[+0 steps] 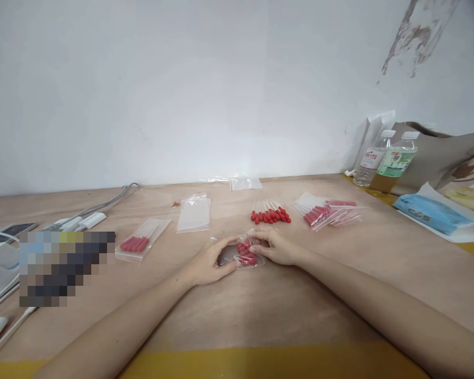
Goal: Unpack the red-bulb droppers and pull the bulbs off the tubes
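A small clear plastic bag [231, 255] with several red-tipped sticks [246, 252] inside lies on the table between my hands. My left hand [217, 261] grips its left side, thumb at the near edge and fingers at the far edge. On the right side, my right hand [275, 246] has its bent fingers and thumb on the plastic by the red tips. Just beyond is a loose row of white sticks with red tips [272, 215]. To its right rests a pile of filled bags [332, 215], and another filled bag [142, 239] lies at the left.
Flat bags [194, 212] are stacked left of the loose sticks; another bag [246, 183] lies against the wall. Cables [110, 202], white plugs [90, 221] and a blurred-out item [67, 268] occupy the left. Two bottles [395, 160] and a blue tissue pack [438, 213] stand at right.
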`<state>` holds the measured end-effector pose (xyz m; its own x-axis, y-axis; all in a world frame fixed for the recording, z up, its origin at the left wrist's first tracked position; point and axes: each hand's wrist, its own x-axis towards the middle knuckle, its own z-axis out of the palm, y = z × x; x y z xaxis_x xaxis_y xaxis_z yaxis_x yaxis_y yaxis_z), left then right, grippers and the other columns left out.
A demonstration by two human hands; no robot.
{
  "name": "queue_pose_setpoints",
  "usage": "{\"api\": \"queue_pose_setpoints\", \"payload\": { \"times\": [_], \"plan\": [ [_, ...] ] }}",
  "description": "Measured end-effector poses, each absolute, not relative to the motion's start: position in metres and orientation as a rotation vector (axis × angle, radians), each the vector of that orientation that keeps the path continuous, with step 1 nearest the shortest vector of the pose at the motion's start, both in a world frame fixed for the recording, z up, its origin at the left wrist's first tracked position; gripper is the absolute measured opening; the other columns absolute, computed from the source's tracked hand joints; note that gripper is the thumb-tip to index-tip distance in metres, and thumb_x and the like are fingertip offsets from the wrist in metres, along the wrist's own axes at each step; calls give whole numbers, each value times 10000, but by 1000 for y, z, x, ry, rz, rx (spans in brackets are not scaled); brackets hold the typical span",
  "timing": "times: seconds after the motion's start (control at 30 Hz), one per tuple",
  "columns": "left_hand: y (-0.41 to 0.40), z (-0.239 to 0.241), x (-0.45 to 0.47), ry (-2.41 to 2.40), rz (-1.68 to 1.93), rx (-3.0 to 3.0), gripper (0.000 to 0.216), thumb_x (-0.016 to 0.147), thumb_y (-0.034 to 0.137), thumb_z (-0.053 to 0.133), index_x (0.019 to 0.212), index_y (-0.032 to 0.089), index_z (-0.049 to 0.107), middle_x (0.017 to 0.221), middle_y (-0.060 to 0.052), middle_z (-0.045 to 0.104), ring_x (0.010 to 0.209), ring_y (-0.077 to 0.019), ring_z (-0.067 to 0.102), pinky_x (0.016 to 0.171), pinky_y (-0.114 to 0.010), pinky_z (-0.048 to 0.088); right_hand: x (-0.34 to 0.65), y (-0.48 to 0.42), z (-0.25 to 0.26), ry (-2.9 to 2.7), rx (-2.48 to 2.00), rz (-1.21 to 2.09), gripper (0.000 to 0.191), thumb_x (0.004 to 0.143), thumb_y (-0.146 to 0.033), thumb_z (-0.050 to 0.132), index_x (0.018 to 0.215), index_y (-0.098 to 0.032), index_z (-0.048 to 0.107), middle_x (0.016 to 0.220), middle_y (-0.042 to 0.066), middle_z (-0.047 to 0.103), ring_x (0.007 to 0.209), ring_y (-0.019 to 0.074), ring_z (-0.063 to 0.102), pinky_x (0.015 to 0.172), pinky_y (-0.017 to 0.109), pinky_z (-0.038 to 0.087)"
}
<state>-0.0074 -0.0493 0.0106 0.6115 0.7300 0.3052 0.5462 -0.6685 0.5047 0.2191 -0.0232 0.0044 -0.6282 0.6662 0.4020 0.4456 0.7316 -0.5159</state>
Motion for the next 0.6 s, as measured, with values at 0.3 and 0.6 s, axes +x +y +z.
{"api": "queue_pose_setpoints", "payload": {
  "times": [0.3,0.6],
  "plan": [
    [-51,8,-11,1042,763,2412,513,739,328,588,1216,221,431,1151,-76,575,975,-214,573,849,-350,446,212,-23,-1,-2204,-732,678,188,818,-217,488,963,-188,605,930,41,595,866,149,538,781,300,442],
    [-52,7,-15,1049,771,2387,516,735,349,598,1203,202,439,1154,-95,564,1044,-221,536,892,-354,425,210,-23,2,-2106,-874,1090,341,647,-376,674,888,-142,616,756,2,604,676,135,545,582,241,438]
  ]
}}
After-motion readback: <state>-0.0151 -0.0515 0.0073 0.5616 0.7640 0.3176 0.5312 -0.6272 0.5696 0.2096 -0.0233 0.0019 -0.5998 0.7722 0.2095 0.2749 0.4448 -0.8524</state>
